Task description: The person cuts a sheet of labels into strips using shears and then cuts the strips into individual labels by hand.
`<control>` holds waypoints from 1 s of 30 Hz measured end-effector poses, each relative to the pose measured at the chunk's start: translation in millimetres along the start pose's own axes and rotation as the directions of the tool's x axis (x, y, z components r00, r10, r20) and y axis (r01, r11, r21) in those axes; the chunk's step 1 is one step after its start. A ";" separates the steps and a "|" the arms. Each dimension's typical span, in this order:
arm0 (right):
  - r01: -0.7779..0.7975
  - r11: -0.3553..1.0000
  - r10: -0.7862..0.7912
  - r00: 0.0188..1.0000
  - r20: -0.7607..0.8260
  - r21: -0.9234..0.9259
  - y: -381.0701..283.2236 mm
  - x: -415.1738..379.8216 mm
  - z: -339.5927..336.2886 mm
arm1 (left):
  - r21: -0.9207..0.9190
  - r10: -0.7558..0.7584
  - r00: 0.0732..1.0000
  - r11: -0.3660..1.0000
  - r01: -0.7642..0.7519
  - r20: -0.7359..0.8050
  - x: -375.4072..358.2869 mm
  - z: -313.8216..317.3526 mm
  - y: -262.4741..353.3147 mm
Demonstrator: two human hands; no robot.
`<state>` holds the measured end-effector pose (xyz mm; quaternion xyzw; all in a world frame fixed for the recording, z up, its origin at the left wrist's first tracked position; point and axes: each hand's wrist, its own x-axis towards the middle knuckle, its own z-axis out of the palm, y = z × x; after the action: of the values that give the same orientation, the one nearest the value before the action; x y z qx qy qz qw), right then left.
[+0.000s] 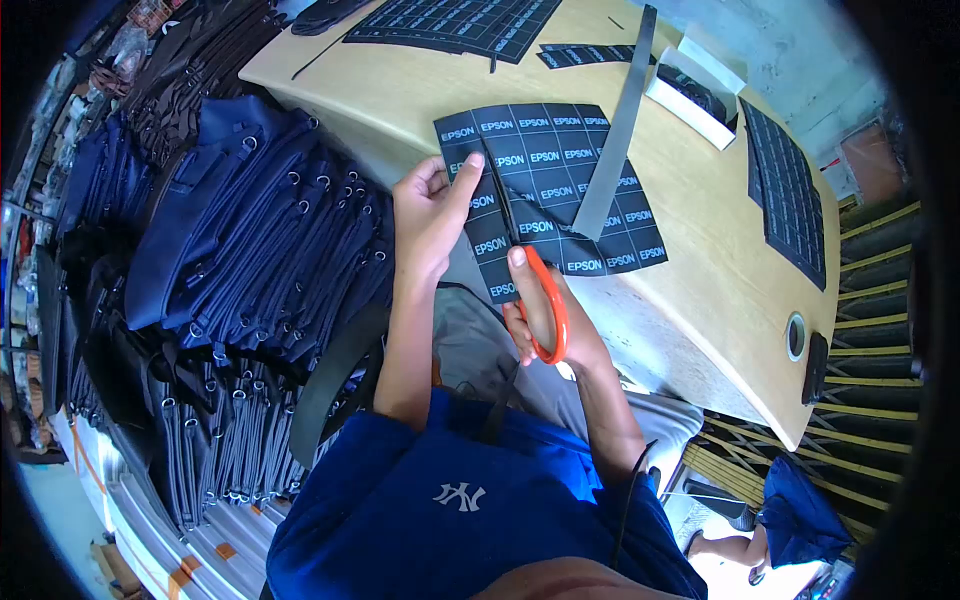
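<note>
A black sheet printed with rows of white EPSON labels (pixel 548 157) is held up at the near edge of the table. My left hand (pixel 430 220) pinches its left side, thumb on top. In my right hand are scissors with orange handles (pixel 556 330); the dark blades lie lengthwise along the sheet, between the leftmost labels and the others. My right hand (pixel 580 325) has its thumb and fingers at the handle loops, below the sheet's lower edge. A long grey flat strip (pixel 622 125) crosses the right part of the sheet.
On the wooden table (pixel 700 290) are a larger label sheet (pixel 460 25), a narrow label strip (pixel 590 55), a white box (pixel 690 105) with dark contents, and another sheet (pixel 785 190). Piled blue bags (pixel 270 230) stand left. A folding gate (pixel 870 340) and a person's leg (pixel 730 550) are right.
</note>
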<state>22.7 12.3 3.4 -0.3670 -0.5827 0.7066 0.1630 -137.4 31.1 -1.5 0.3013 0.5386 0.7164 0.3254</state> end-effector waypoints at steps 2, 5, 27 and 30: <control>-0.002 1.000 0.002 1.000 -0.001 0.006 -0.9 0.1 0.0 | -0.041 -0.010 1.000 0.999 0.010 0.007 6.0 1.5 4.9; 0.004 1.000 -0.004 1.000 0.018 0.016 -0.9 1.4 -1.3 | -0.023 -0.009 1.000 1.000 0.009 -0.023 23.7 -3.7 -4.9; -0.013 0.999 0.013 1.000 0.012 0.038 -7.4 12.5 2.7 | -0.008 0.073 0.997 0.997 -0.073 -0.003 27.9 1.6 -1.4; -0.020 0.999 0.020 1.000 0.000 0.035 -7.4 15.2 2.9 | -0.028 0.063 0.998 0.998 -0.063 -0.012 25.9 3.8 1.1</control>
<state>8.9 22.3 5.5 -0.3698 -0.5665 0.7183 0.1624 -150.3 53.5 2.6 0.3095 0.5205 0.7355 0.3038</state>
